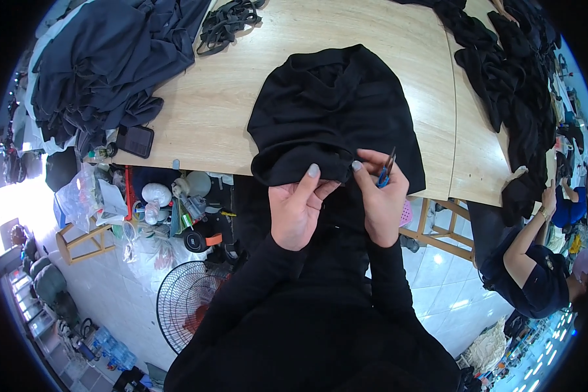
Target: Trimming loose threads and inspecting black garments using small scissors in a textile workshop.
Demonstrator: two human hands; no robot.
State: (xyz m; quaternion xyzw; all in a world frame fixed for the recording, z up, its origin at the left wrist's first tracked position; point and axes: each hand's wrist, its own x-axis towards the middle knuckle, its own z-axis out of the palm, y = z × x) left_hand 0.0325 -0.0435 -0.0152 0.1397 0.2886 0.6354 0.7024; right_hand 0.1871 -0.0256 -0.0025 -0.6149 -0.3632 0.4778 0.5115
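Observation:
A black garment (pixel 333 111) with a wide waistband lies on the wooden table, its near end hanging over the front edge. My left hand (pixel 298 209) grips the folded near edge, thumb on top and fingers underneath. Just to the right, my right hand (pixel 382 196) pinches the same edge between thumb and forefinger. Tucked in that hand is a small pair of blue-handled scissors (pixel 385 171), dark blades pointing up and away from me. The cloth between my fingertips is too dark to make out in detail.
Dark clothes (pixel 104 65) are heaped at the table's (pixel 202 124) far left, near a phone (pixel 135 141). Black straps (pixel 228 25) lie at the back. More black garments (pixel 503 78) spread along the right, where a co-worker (pixel 536 261) handles one. A fan (pixel 186 304) stands below left.

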